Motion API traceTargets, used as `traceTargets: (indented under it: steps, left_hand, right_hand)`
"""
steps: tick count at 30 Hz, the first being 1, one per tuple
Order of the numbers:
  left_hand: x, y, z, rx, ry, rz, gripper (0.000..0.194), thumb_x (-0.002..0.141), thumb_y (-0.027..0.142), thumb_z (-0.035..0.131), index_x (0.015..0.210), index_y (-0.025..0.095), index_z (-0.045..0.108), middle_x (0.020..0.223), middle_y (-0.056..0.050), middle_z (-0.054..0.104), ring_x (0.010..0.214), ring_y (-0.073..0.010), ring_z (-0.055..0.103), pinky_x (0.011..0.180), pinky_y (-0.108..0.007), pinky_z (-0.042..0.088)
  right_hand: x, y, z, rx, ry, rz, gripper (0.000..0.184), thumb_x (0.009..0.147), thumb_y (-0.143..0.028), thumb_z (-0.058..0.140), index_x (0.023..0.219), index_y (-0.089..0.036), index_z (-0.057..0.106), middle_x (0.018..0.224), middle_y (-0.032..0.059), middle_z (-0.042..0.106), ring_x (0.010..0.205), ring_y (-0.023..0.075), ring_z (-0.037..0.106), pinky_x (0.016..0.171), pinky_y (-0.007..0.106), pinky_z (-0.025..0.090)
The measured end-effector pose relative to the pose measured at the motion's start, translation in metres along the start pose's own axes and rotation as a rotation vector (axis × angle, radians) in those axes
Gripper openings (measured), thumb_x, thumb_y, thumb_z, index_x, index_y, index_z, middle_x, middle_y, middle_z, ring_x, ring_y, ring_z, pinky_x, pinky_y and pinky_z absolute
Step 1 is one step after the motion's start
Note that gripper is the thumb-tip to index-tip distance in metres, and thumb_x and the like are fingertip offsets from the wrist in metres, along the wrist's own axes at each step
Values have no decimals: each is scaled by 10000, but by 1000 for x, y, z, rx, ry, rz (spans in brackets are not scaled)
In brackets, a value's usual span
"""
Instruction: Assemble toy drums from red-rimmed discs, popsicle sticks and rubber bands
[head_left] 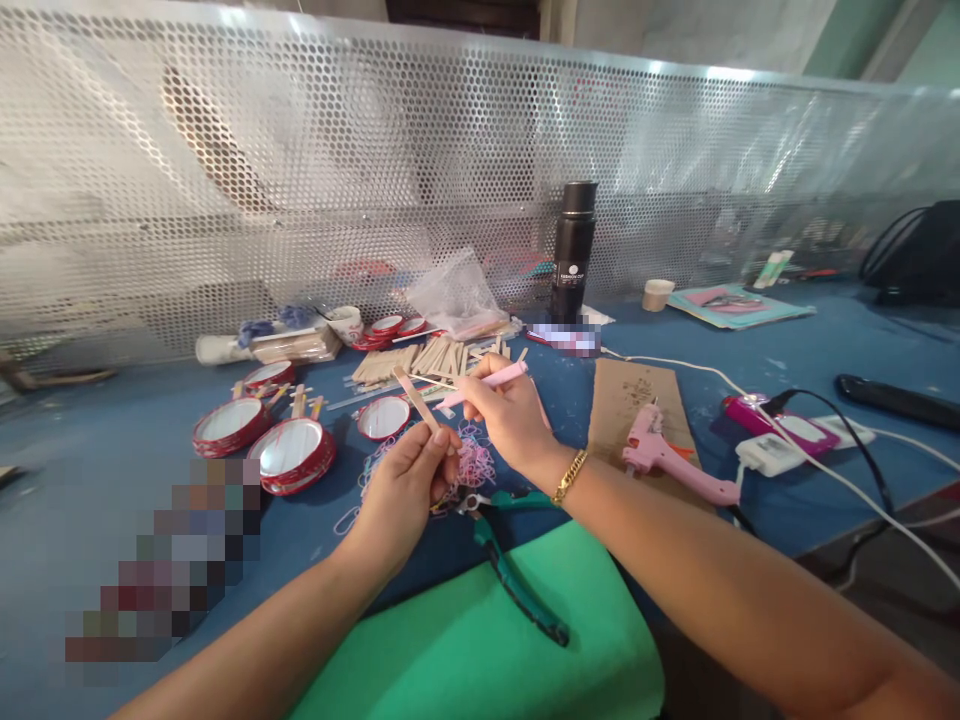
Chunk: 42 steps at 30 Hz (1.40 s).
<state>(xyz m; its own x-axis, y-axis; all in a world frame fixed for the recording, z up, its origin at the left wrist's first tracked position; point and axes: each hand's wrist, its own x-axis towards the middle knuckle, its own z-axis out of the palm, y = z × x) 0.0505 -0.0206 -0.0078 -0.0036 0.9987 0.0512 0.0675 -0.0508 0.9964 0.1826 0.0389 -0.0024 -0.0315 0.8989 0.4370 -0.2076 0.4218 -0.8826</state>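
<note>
Pinched upright in my left hand [401,485] is a wooden craft stick [415,398] with a pinkish mark along its upper part. My right hand [511,412] grips a pink marker [507,375], its tip pointing left close to the stick. Under both hands lies a pile of pink and purple rubber bands [475,458]. Green-handled pliers [504,565] rest just below, partly on green foam sheet [480,650]. Behind the hands is a heap of loose craft sticks [382,367], beside a small red-rimmed round lid [384,418].
Round red-rimmed pieces with sticks [291,455] stand at left. To the right, a pink glue gun [660,450] lies on cardboard [607,400], near a power strip [772,452] and trailing cables. A black bottle [575,250] stands before the perforated metal screen [300,150].
</note>
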Motion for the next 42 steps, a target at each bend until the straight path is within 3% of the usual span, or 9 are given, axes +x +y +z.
traceTargets:
  steps: [5,11,23,42]
  left_hand:
    - [0,0,0,2,-18,4,410,817,603,699,792,204,608,577,52,520,483,-89,365,469,-213,271]
    - [1,-1,0,7,9,1,400,827,597,694,815,203,628,579,49,532,482,-94,376,463,-213,274]
    - [3,-8,-4,24,-8,6,447,848,612,688,707,201,580,570,42,524,477,-91,383,455,-211,295]
    - [5,-8,-7,20,-4,-47,575,763,763,715,740,195,624,542,42,529,472,-95,404,456,-214,315]
  right_hand:
    - [-2,0,2,5,-53,-12,240,863,-301,637,661,-228,529,555,-56,581,527,105,514,553,243,406]
    - [1,2,0,-21,-9,-8,245,866,-309,641,662,-228,534,549,-58,578,522,104,522,549,241,401]
    - [-2,3,5,-38,-59,-20,236,880,-326,631,690,-235,525,548,-56,558,524,121,514,551,246,410]
    - [-2,-2,8,-71,-33,13,209,859,-285,635,689,-243,521,580,-51,550,566,144,530,590,271,421]
